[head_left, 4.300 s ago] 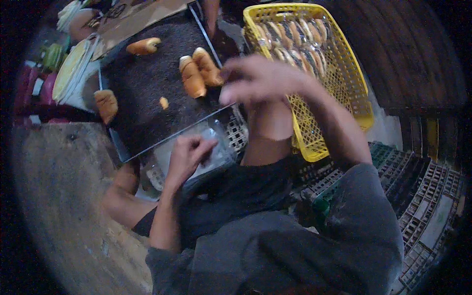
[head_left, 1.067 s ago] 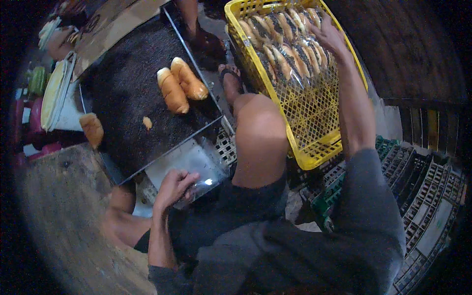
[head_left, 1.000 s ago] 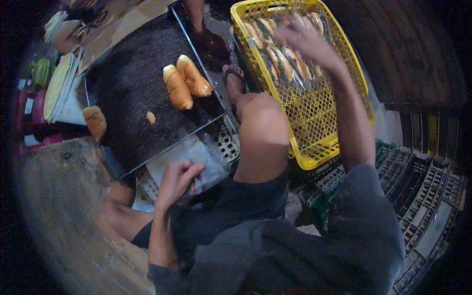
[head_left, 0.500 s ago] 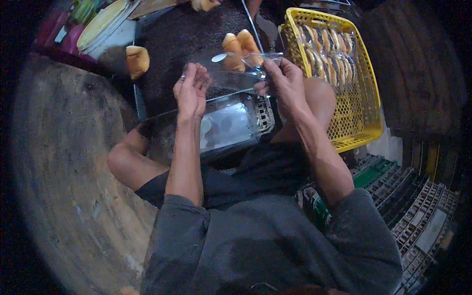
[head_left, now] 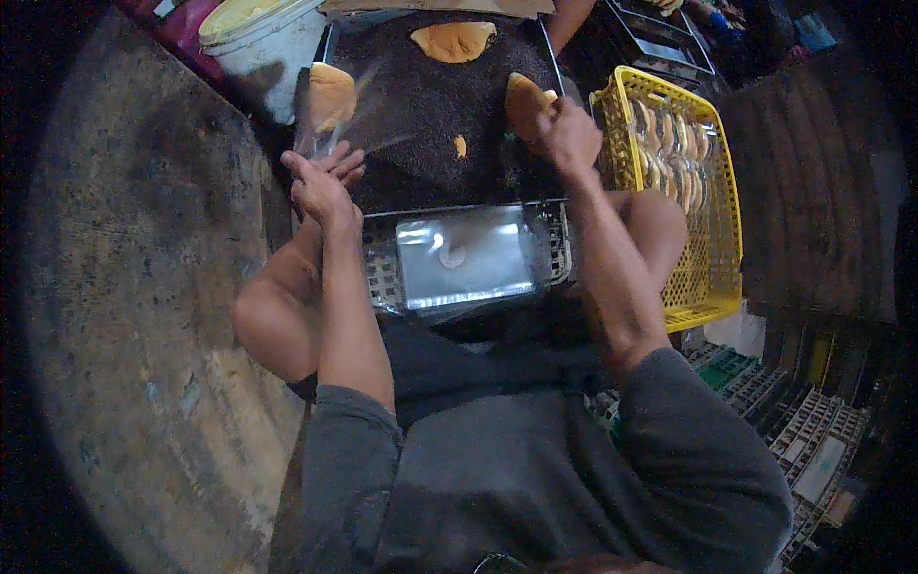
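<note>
My left hand (head_left: pixel 325 187), at the left edge of the dark tray (head_left: pixel 411 158), holds a clear plastic bag (head_left: pixel 378 124) that is smeared by motion. Just beyond it is a golden bun (head_left: pixel 332 99); whether the bag covers it I cannot tell. Over the tray's right side, my right hand (head_left: pixel 568 139) has its fingers closed on a browned bun (head_left: pixel 525 107). A third bun (head_left: pixel 451 42) lies at the far end of the tray, on dark crumbs or sprinkles. A small bread piece (head_left: pixel 460 146) rests mid-tray.
Flat clear bags (head_left: pixel 466 266) lie in a stack on a crate near my lap. To the right, a yellow basket (head_left: pixel 712 258) holds rows of wrapped buns (head_left: pixel 665 143). A white bucket (head_left: pixel 263 53) stands far left; other crates (head_left: pixel 808 454) sit at lower right.
My hands have moved apart from the clear bag they both held. The left has gone left with the bag, and the right has taken hold of a bun. The view has shifted too.
</note>
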`<state>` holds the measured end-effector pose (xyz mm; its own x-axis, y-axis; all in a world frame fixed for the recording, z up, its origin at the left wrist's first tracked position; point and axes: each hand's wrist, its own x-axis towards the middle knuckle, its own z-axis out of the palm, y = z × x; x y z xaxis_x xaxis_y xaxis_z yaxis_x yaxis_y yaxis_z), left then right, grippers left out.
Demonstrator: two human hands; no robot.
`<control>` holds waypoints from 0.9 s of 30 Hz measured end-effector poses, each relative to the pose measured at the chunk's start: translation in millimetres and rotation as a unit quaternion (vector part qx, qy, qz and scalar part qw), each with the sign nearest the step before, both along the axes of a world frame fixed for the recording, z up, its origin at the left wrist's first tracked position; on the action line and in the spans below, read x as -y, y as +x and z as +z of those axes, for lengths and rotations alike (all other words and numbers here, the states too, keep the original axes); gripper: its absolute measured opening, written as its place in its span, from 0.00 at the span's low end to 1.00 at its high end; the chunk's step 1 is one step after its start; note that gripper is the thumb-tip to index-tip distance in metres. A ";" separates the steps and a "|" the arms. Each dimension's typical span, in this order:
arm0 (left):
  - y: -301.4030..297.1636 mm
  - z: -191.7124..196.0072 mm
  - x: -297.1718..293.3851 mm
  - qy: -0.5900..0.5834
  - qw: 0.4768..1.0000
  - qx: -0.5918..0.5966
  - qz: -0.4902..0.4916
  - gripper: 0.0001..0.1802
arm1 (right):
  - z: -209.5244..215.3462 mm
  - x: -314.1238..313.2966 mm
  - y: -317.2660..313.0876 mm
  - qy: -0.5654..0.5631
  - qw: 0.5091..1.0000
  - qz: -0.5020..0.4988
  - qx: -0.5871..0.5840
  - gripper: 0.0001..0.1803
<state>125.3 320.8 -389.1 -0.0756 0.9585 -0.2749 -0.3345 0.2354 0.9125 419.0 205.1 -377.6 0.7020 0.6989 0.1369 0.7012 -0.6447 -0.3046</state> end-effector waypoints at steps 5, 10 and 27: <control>25.8 -11.2 -35.6 0.059 0.997 -0.048 -0.018 0.39 | 20.8 -17.0 85.7 0.091 0.961 0.144 -0.219 0.27; 44.0 10.2 -39.4 0.116 0.979 -0.158 -0.063 0.39 | 114.6 32.4 54.2 0.182 0.877 0.160 -0.415 0.29; 138.9 25.8 77.4 -0.078 0.932 0.306 -0.179 0.27 | 109.4 57.2 -35.5 0.300 0.890 0.298 0.170 0.26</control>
